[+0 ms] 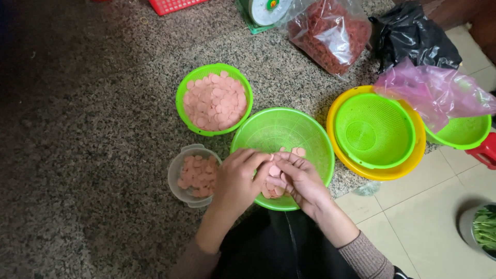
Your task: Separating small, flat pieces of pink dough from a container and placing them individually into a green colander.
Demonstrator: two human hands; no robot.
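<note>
Over the large round green plastic colander: both hands meeting on pink round sausage slices.

Left hand curled at near rim of colander, fingertips pinched toward a slice; right hand partly closed, fingers cupping several slices. More slices loose in colander bottom beneath hands. Left of colander: small clear plastic tub part-filled with slices. Beyond colander, up-left: smaller green basket heaped with slices. Right of colander: empty green strainer nested in yellow bowl. Step judged: separating or sorting stuck slices by hand. Next move likely calls for fine fingertip peel without tearing thin slices.
</note>
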